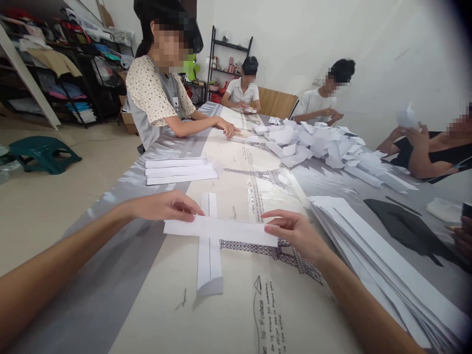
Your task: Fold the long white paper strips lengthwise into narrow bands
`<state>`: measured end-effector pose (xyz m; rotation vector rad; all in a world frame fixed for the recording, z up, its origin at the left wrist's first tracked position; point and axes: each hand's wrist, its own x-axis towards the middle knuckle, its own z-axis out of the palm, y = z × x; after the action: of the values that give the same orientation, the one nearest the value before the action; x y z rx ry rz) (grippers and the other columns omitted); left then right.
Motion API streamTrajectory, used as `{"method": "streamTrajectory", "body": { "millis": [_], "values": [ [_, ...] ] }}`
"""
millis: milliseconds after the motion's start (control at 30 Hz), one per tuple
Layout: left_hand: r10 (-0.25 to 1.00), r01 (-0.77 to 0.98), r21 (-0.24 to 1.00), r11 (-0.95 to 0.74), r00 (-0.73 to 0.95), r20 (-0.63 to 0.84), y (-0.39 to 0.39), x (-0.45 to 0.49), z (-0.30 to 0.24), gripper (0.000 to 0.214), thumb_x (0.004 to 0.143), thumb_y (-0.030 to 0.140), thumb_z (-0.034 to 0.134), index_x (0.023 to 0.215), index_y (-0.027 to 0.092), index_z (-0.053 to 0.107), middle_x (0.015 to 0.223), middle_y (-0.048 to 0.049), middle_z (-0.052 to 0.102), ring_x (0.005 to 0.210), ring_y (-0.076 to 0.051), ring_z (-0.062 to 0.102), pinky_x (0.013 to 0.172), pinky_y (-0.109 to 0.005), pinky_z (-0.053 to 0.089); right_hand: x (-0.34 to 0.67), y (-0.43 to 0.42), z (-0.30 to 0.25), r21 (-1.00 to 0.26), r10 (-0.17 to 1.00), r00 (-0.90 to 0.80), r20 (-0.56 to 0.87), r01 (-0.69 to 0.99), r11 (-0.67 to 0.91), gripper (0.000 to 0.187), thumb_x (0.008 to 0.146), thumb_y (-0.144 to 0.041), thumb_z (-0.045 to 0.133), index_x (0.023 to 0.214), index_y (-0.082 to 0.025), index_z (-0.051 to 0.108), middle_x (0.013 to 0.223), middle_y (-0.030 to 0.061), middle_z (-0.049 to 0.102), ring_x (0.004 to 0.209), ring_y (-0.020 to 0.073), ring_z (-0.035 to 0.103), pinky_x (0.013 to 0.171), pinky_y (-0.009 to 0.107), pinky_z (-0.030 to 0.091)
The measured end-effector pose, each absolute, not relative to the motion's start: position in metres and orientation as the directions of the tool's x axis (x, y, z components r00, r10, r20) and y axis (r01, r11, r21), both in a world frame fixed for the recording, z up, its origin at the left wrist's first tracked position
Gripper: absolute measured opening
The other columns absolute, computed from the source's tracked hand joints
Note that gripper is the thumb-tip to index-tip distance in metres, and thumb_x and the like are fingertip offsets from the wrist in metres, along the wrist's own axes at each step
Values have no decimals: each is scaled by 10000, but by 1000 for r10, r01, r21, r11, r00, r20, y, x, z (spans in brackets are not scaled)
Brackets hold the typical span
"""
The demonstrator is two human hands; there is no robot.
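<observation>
A flat white paper strip (236, 231) lies crosswise in front of me, held between my two hands. My left hand (165, 205) grips its upper edge toward the left, thumb on the paper. At the strip's right end, my right hand (295, 231) pinches it between thumb and fingers. Beneath it, at a right angle, is a folded paper strip (210, 268) with a seam down its length and a curled near end. Whether the two strips touch, I cannot tell.
Several folded strips (180, 170) lie beyond my left hand. A stack of long paper sheets (368, 255) is at right, with a heap of folded papers (313, 140) behind. Several people sit or stand around the printed tablecloth (155, 305). A green stool (44, 150) stands left.
</observation>
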<state>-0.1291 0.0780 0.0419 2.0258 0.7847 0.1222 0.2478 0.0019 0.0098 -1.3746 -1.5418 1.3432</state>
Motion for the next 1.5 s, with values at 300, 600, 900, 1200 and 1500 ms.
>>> {"method": "streamTrajectory", "body": {
  "millis": [300, 600, 900, 1200, 1500],
  "values": [
    [575, 424, 440, -792, 760, 302, 74, -118, 38, 239, 1021, 325, 510, 955, 200, 702, 1025, -83, 677, 926, -205, 610, 837, -306, 451, 236, -5, 5, -595, 876, -348, 334, 643, 482, 186, 978, -269, 556, 972, -280, 742, 1004, 70, 711, 915, 251, 646, 831, 448, 516],
    [519, 440, 428, -790, 851, 83, 71, -113, 14, 257, 1069, 308, 433, 982, 205, 652, 966, -43, 653, 879, -181, 606, 778, -266, 404, 233, -7, -7, -337, 795, -527, 300, 721, 606, 202, 1035, -213, 457, 1052, -226, 658, 1020, 98, 665, 893, 253, 602, 769, 409, 492],
    [586, 477, 520, -708, 808, 56, 71, -109, 19, 270, 1075, 296, 424, 1051, 200, 675, 1012, -42, 679, 909, -178, 622, 814, -257, 415, 229, -12, -1, -377, 846, -477, 239, 757, 533, 262, 1077, -216, 375, 1247, -248, 571, 1023, 76, 666, 895, 233, 609, 731, 367, 504],
    [355, 313, 184, -932, 892, 280, 62, -100, 5, 308, 1088, 235, 381, 1002, 193, 674, 1002, -79, 671, 881, -196, 604, 782, -293, 430, 219, -13, -9, -204, 756, -588, 289, 733, 649, 238, 1054, -155, 420, 1038, -205, 652, 1043, 101, 671, 863, 232, 582, 752, 389, 481],
    [531, 430, 465, -773, 841, 105, 62, -100, 11, 302, 1084, 295, 410, 923, 218, 654, 907, -13, 655, 819, -165, 623, 735, -254, 433, 226, -13, 0, -370, 860, -484, 159, 779, 507, 148, 1050, -205, 466, 1024, -238, 608, 854, -3, 657, 636, 139, 595, 546, 265, 478]
  ]
}}
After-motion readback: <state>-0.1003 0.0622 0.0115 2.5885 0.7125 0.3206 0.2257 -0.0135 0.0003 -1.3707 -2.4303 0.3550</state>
